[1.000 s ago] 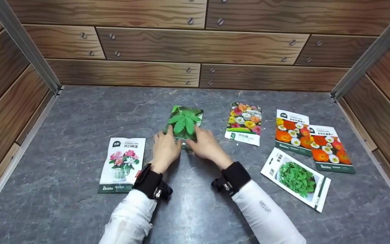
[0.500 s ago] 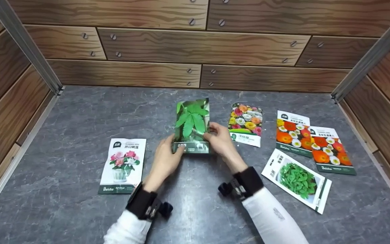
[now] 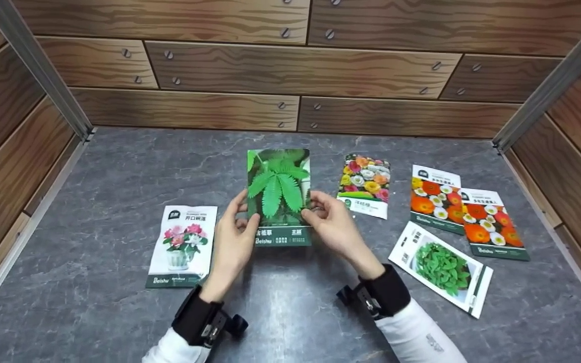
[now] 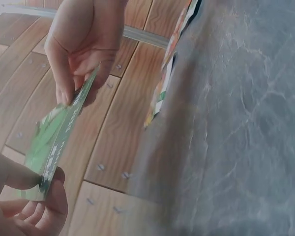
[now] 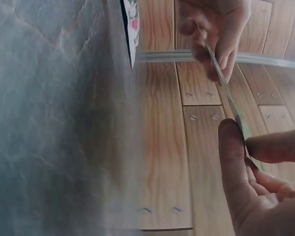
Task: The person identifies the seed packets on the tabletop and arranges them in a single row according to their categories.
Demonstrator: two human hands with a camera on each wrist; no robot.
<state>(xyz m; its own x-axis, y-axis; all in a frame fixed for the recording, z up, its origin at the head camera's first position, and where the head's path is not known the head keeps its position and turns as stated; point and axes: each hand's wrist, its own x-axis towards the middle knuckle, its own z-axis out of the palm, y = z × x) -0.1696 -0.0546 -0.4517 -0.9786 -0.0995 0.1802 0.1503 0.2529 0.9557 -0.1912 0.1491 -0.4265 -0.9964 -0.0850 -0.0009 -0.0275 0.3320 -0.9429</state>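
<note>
A green seed packet [image 3: 278, 196] with a leaf picture is held up between both hands, raised off the table with its front toward the head camera. My left hand [image 3: 235, 229] pinches its left edge, thumb in front and fingers behind. On the opposite edge my right hand [image 3: 336, 224] pinches it the same way. Seen almost edge-on in the left wrist view, the packet [image 4: 61, 135] spans the two hands. In the right wrist view the packet [image 5: 228, 93] is a thin slanted strip, clear of the table surface.
To the left lies a white packet with pink flowers [image 3: 182, 247]. A mixed-flower packet [image 3: 364, 184] lies right of centre. Two orange-poppy packets [image 3: 437, 196] [image 3: 493, 222] touch or overlap farther right, above a white leafy-green packet [image 3: 442, 267]. Wood-pattern walls [image 3: 300, 70] enclose the grey table [image 3: 119, 171].
Both hands lifted the green leaf packet off the table and brought it nearer the head camera. Its printed lower band now shows. The other packets stay where they were.
</note>
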